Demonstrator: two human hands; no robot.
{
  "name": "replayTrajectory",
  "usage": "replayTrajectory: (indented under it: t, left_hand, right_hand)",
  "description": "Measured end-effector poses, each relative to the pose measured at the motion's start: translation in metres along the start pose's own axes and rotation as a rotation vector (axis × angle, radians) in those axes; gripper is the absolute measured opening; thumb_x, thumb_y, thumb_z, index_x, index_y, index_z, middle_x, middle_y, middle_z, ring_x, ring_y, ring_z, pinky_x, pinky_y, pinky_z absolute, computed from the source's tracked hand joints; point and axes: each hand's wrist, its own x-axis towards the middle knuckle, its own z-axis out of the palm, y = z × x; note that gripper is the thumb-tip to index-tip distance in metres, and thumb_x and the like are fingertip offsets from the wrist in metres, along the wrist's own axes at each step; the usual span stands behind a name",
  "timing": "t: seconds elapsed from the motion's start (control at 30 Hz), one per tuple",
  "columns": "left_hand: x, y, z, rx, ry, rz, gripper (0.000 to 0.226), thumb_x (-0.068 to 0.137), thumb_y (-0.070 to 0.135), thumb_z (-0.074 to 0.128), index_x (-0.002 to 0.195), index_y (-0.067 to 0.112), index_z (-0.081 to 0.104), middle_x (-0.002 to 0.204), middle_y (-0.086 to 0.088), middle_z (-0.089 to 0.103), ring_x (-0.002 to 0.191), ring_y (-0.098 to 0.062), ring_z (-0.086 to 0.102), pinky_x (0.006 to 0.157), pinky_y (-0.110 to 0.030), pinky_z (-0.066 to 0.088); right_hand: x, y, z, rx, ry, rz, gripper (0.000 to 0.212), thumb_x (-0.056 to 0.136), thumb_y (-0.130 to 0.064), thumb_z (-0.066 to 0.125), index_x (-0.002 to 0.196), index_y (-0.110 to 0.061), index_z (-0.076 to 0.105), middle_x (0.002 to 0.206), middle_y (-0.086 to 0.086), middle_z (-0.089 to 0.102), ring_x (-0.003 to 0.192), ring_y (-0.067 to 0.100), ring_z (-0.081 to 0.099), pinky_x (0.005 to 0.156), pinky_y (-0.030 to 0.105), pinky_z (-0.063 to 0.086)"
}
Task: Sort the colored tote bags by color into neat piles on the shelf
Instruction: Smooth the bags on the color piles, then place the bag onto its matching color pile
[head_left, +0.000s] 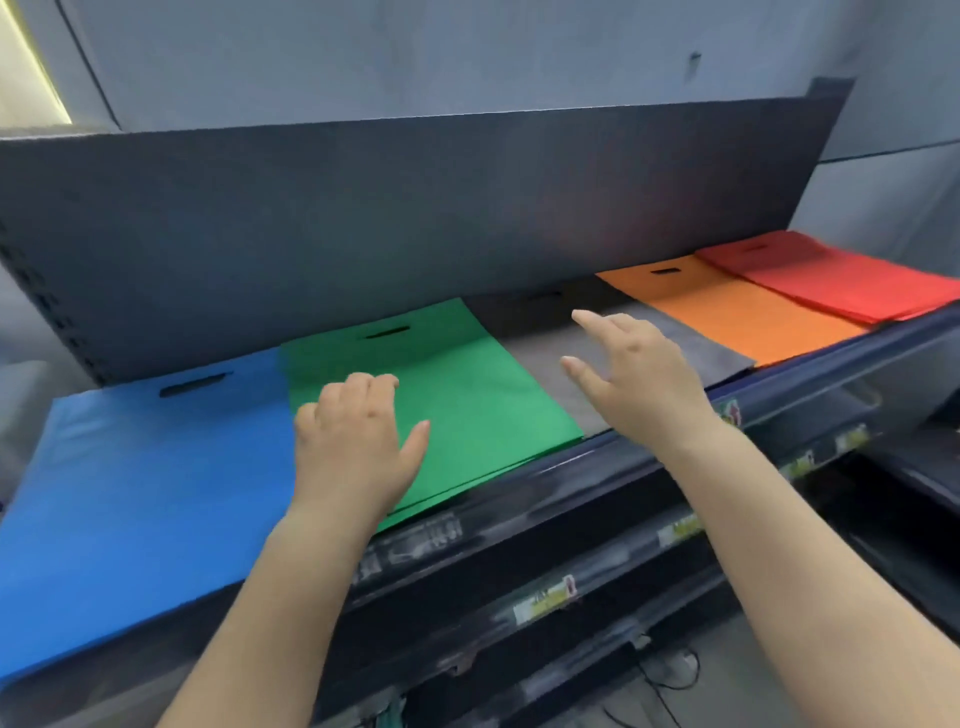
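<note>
Five flat piles of tote bags lie side by side on the dark shelf (597, 467): blue (140, 493) at the left, then green (467, 395), grey (540, 364), orange (727, 317) and red (841, 280) at the far right. My left hand (353, 447) is over the seam between the blue and green piles, its fingers curled downward and holding nothing. My right hand (634, 374) hovers above the grey pile with the fingers stretched out and spread, gripping nothing.
A tall dark back panel (415, 218) stands behind the piles. Lower shelf rails with price labels (545, 603) run below the front edge. Cables lie on the floor (670, 670) at the bottom right.
</note>
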Motion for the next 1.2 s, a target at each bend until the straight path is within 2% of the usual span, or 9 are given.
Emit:
replayTrajectory:
  t: [0.23,0.53,0.77,0.9,1.07,1.2]
  left_hand:
    - [0.032,0.096,-0.004,0.095,-0.004,0.318,0.054,0.094,0.054,0.037,0.134,0.019,0.041,0.133,0.000,0.049,0.121,-0.022,0.045,0.096,-0.036,0.034]
    - [0.015,0.294,0.014,0.036,-0.017,0.614,0.058,0.093,0.060,0.032,0.136,0.021,0.039,0.139,0.002,0.044,0.131,-0.021,0.037,0.107,-0.041,0.024]
    - [-0.017,0.463,0.031,-0.083,-0.013,0.808,0.063,0.091,0.059,0.041,0.142,0.023,0.033,0.146,0.003,0.039,0.135,-0.020,0.033,0.108,-0.039,0.023]
    - [-0.026,0.541,0.041,-0.086,-0.038,0.912,0.063,0.091,0.060,0.039,0.141,0.023,0.034,0.146,0.003,0.038,0.136,-0.020,0.032,0.108,-0.039,0.024]
    - [-0.013,0.623,0.058,-0.094,-0.060,0.996,0.064,0.092,0.057,0.039,0.145,0.024,0.028,0.149,0.004,0.034,0.139,-0.020,0.028,0.111,-0.040,0.023]
    - [0.015,0.687,0.077,-0.091,-0.033,1.048,0.064,0.091,0.059,0.040,0.143,0.023,0.031,0.148,0.003,0.036,0.138,-0.020,0.029,0.110,-0.040,0.023]
  right_hand:
    - [-0.038,0.065,-0.058,-0.288,-0.084,0.053,0.058,0.097,-0.050,0.039,0.146,-0.020,0.032,0.145,0.001,0.041,0.134,0.021,0.036,0.102,0.036,0.037]
    - [-0.120,0.223,-0.140,-0.466,-0.112,0.232,0.067,0.094,-0.056,0.038,0.150,-0.022,0.024,0.153,0.000,0.031,0.142,0.017,0.025,0.109,0.034,0.030]
    - [-0.189,0.358,-0.196,-0.564,-0.140,0.431,0.066,0.094,-0.055,0.039,0.149,-0.022,0.025,0.153,0.000,0.031,0.142,0.021,0.024,0.114,0.038,0.027]
    - [-0.213,0.422,-0.217,-0.616,-0.179,0.527,0.061,0.093,-0.055,0.041,0.144,-0.022,0.031,0.143,0.000,0.039,0.135,0.022,0.032,0.107,0.040,0.032]
    - [-0.216,0.491,-0.231,-0.622,-0.210,0.614,0.062,0.093,-0.055,0.039,0.144,-0.022,0.029,0.145,-0.001,0.036,0.137,0.021,0.027,0.108,0.042,0.029]
    - [-0.197,0.541,-0.238,-0.624,-0.217,0.649,0.062,0.095,-0.054,0.038,0.147,-0.022,0.025,0.151,0.001,0.030,0.142,0.022,0.021,0.112,0.043,0.024]
